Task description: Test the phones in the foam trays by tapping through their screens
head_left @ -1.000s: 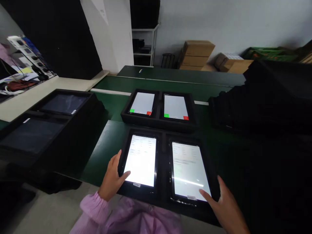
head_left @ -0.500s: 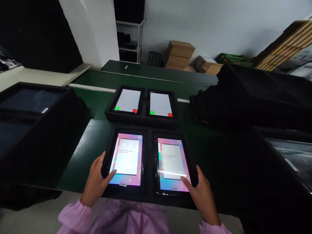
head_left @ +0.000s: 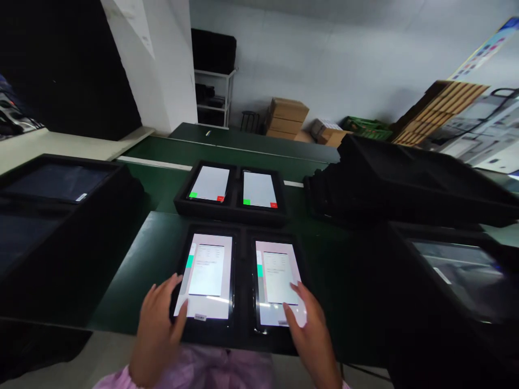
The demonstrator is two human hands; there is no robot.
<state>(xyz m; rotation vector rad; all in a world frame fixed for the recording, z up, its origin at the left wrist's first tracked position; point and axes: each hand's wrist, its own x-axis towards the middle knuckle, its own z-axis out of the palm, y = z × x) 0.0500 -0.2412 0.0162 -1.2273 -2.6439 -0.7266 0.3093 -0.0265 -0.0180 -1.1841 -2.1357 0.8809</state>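
Two lit tablets lie side by side in a black foam tray (head_left: 242, 302) at the near edge of the green table. My left hand (head_left: 158, 319) is at the left edge of the left tablet (head_left: 206, 275), thumb and fingers apart, holding nothing. My right hand (head_left: 310, 327) hovers over or touches the lower right of the right tablet (head_left: 279, 281), its thumb and fingers spread; I cannot tell whether they touch the glass. Both screens show a pale window on a whitish background with a green patch at the left.
Behind stands a second black tray (head_left: 231, 213) with two tablets showing white screens with green and red corners. Black trays with dark tablets (head_left: 57, 181) are stacked at left. More black trays (head_left: 405, 178) pile up at right. Cardboard boxes (head_left: 286, 116) stand by the wall.
Both near screens have gone from a pink and blue background to whitish, and the left one now shows a green patch. My right hand has moved inward over the right tablet.
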